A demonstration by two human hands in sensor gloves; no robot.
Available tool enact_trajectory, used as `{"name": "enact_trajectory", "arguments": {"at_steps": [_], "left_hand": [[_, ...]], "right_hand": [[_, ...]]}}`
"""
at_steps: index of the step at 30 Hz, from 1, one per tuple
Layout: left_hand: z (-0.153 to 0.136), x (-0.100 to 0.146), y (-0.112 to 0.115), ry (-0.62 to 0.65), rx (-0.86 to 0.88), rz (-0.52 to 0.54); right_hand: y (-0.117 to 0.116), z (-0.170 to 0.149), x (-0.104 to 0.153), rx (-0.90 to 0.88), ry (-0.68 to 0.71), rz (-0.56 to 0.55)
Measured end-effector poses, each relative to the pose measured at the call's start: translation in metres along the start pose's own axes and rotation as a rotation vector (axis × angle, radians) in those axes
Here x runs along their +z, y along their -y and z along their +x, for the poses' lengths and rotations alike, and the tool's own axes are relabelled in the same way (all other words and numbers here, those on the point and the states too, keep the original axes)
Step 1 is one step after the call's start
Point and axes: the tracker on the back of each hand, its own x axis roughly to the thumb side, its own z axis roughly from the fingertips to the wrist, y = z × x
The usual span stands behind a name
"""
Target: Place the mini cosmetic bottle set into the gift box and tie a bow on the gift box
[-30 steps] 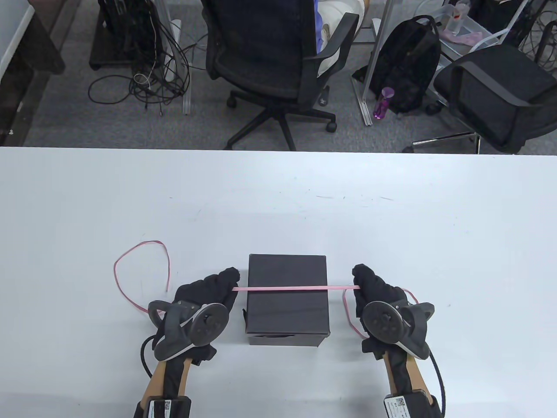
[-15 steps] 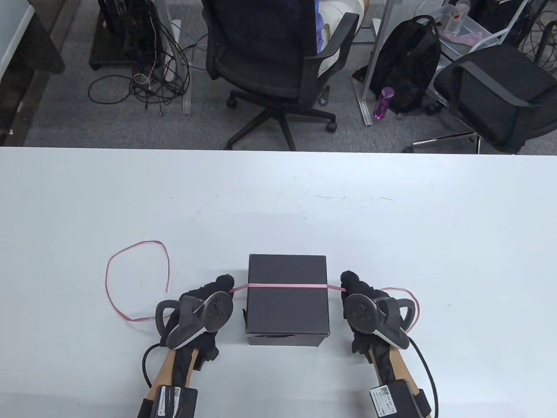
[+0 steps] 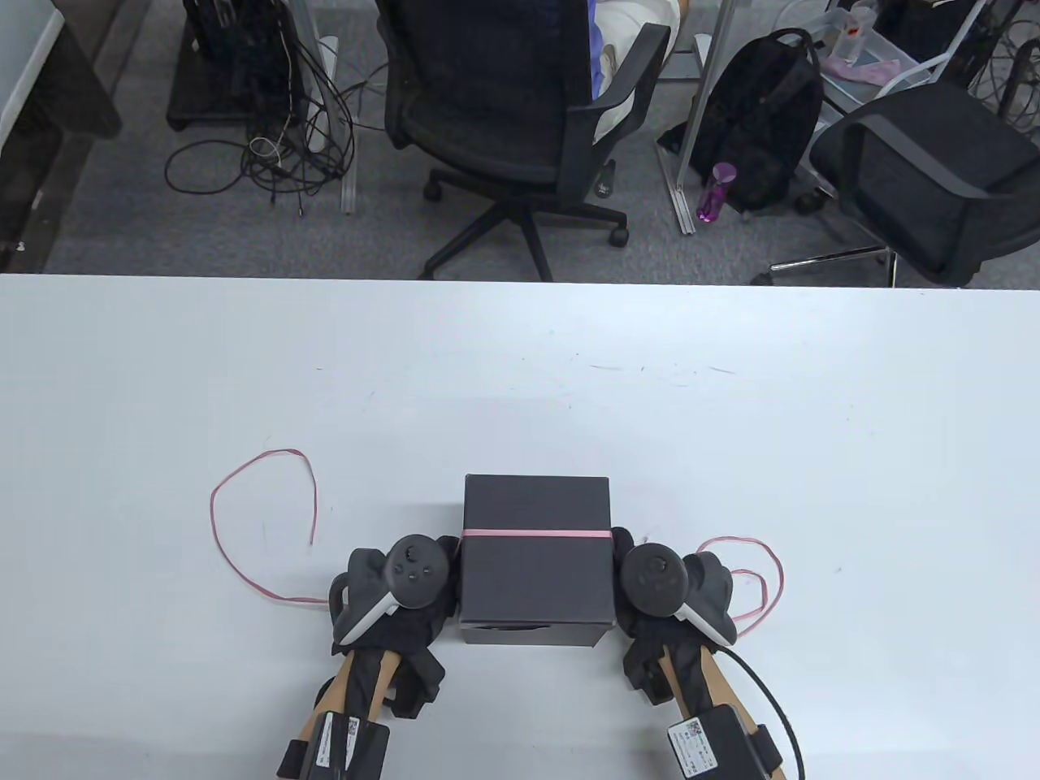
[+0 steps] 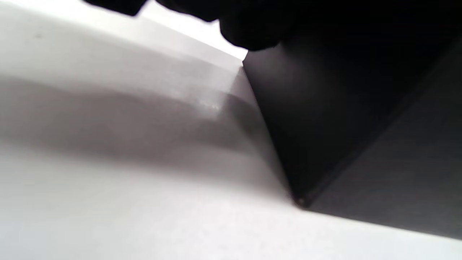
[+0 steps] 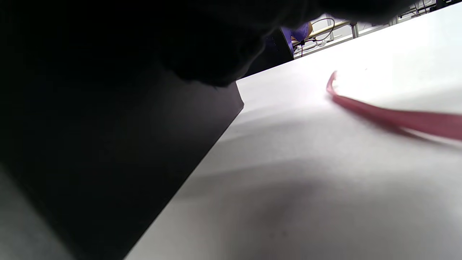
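Note:
The black gift box (image 3: pixel 536 577) stands closed near the table's front edge. A thin pink ribbon (image 3: pixel 536 534) lies taut across its lid. My left hand (image 3: pixel 448 561) is pressed against the box's left side and my right hand (image 3: pixel 619 552) against its right side, each holding the ribbon down where it leaves the lid. The trackers hide the fingers in the table view. Up close, the left wrist view has the box corner (image 4: pixel 343 126) under dark fingers (image 4: pixel 252 32). Box wall (image 5: pixel 108 144) and a ribbon tail (image 5: pixel 389 117) fill the right wrist view. No bottles are visible.
One loose ribbon tail curls in a loop (image 3: pixel 244 520) on the white table (image 3: pixel 520 390) left of the box; the other loops (image 3: pixel 756 569) beside my right wrist. Office chairs (image 3: pixel 520 106) and a backpack (image 3: pixel 760 122) stand beyond the far edge.
Both hands moved inward and down from holding the ribbon stretched out at either side; they now hug the box's sides, and the ribbon bends over the lid's edges.

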Motion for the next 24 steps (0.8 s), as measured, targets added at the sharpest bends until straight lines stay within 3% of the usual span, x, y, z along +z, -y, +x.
{"name": "enact_trajectory", "arguments": {"at_steps": [6,24], "left_hand": [[-0.005,-0.003,0.007,-0.027,0.087,-0.041],[-0.002,-0.007,0.021,-0.145,0.121,-0.087]], "right_hand": [[-0.004,-0.004,-0.001,-0.060,-0.017,0.026],[-0.017,-0.011,-0.003,-0.211,-0.089,0.094]]}}
